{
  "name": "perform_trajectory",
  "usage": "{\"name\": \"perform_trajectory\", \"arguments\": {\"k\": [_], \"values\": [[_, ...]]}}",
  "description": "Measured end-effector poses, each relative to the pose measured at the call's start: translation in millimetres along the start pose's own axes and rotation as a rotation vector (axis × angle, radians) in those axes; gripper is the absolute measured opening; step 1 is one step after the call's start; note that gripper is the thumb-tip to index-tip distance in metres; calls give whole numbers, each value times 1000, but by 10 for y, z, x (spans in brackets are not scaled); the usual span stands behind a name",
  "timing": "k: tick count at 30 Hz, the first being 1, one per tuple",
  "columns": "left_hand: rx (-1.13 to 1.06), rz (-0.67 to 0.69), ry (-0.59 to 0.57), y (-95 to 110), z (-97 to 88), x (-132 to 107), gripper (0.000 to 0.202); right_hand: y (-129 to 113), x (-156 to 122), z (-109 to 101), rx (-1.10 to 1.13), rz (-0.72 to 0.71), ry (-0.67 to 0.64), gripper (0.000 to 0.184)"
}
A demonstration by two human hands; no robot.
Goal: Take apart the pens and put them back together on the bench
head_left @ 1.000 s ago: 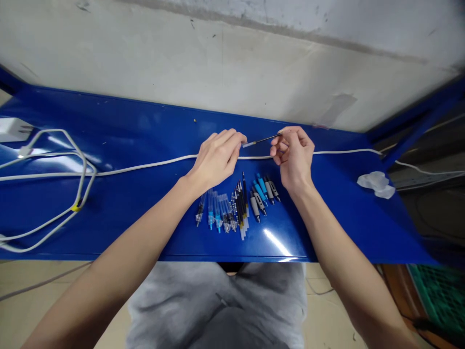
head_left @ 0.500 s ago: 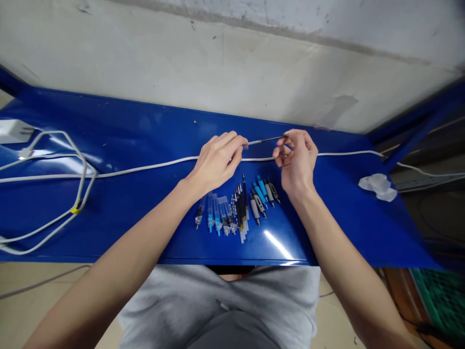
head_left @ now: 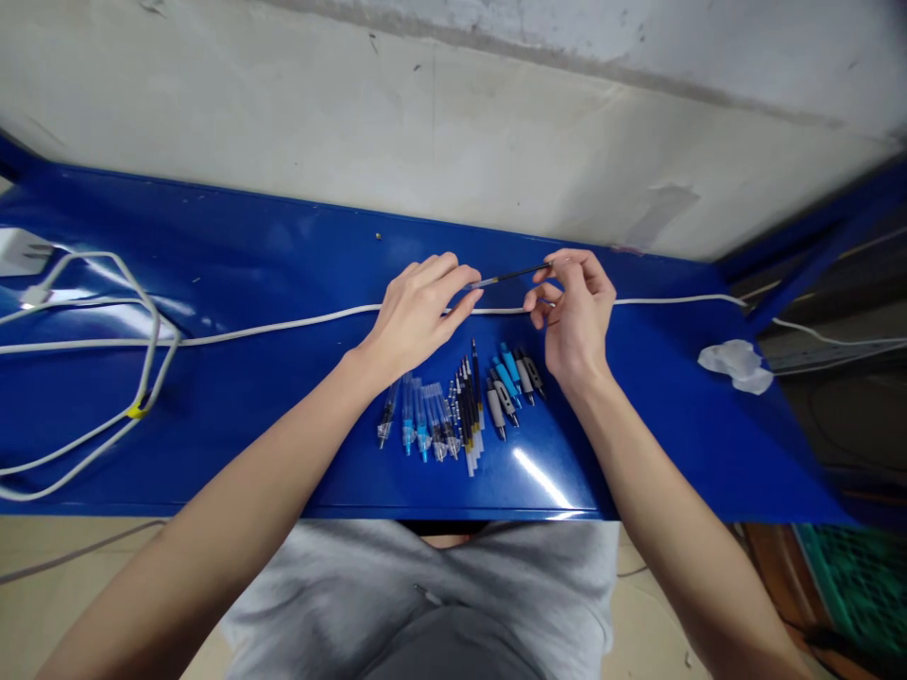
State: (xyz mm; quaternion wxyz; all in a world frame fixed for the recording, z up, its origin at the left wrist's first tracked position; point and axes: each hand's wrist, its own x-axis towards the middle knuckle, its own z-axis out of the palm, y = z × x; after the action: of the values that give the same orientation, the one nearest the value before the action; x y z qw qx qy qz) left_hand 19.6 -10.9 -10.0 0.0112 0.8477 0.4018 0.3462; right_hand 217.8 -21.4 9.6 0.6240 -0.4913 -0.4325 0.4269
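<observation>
A thin black pen refill (head_left: 511, 276) spans the gap between my two hands above the blue table (head_left: 283, 274). My left hand (head_left: 419, 310) pinches its pale left end with the fingers curled. My right hand (head_left: 573, 314) pinches the right end between thumb and forefinger. Below the hands, rows of pen parts lie on the table: clear and light-blue barrels (head_left: 421, 416), black refills (head_left: 469, 397), and grey and blue grip tips (head_left: 511, 376).
A white cable (head_left: 283, 325) runs across the table under my hands and loops at the left (head_left: 145, 364). A white adapter (head_left: 14, 253) sits at the far left, crumpled clear plastic (head_left: 735, 365) at the right. A bare wall stands behind the table; a green crate (head_left: 861, 571) sits low right.
My left fingers have shifted slightly along the refill's left end and my right hand has dipped a little. The refill stays held between both hands.
</observation>
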Motion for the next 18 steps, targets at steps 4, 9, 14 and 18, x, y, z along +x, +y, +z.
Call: {"name": "perform_trajectory", "arguments": {"k": [4, 9, 14, 18], "values": [[-8, -16, 21, -14, 9, -5, 32, 12, -18, 6, -30, -45, -38, 27], [-30, -39, 19, -27, 21, -13, 33, 25, -69, 41, -68, -119, -108, 24], [-51, -40, 46, -41, 23, -13, 36, 14, -121, 77, -140, -139, -232, 27], [-56, -3, 46, -77, 17, -10, 35, 6, -124, 69, -166, -177, -280, 24]]}}
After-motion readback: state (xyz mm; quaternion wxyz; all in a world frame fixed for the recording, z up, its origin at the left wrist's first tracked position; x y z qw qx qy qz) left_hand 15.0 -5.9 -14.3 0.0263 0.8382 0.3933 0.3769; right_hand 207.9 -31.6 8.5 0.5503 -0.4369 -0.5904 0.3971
